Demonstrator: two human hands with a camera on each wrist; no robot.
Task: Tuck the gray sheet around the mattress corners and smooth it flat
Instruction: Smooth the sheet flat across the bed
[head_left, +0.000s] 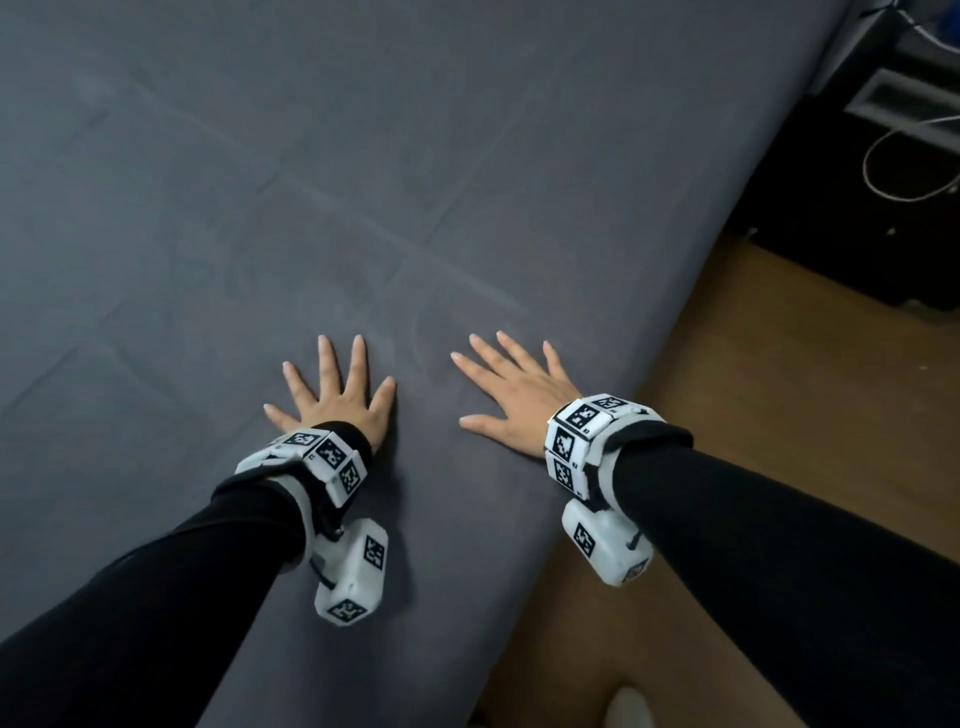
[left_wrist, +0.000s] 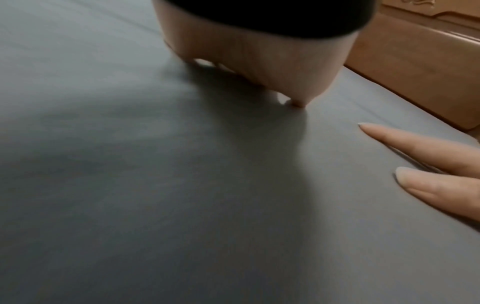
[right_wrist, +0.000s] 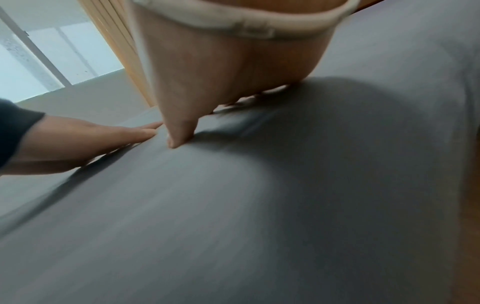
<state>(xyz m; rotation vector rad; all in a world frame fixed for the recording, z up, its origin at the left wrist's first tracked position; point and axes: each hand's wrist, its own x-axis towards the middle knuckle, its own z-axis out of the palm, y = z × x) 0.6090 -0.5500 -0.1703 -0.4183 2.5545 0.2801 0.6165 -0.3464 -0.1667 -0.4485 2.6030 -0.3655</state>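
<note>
The gray sheet covers the mattress and fills most of the head view, with faint creases running across it. My left hand lies palm down on the sheet with fingers spread and straight. My right hand lies flat beside it, nearer the mattress's right edge, fingers also spread. Neither hand holds any cloth. In the left wrist view the left hand presses the sheet and two right fingers show at the right. The right wrist view shows the right hand on the sheet, with the left hand at the left.
A wooden floor runs along the bed's right side. A dark piece of furniture with a white cable stands at the upper right. A wooden bed frame borders the mattress in the left wrist view. A window shows in the right wrist view.
</note>
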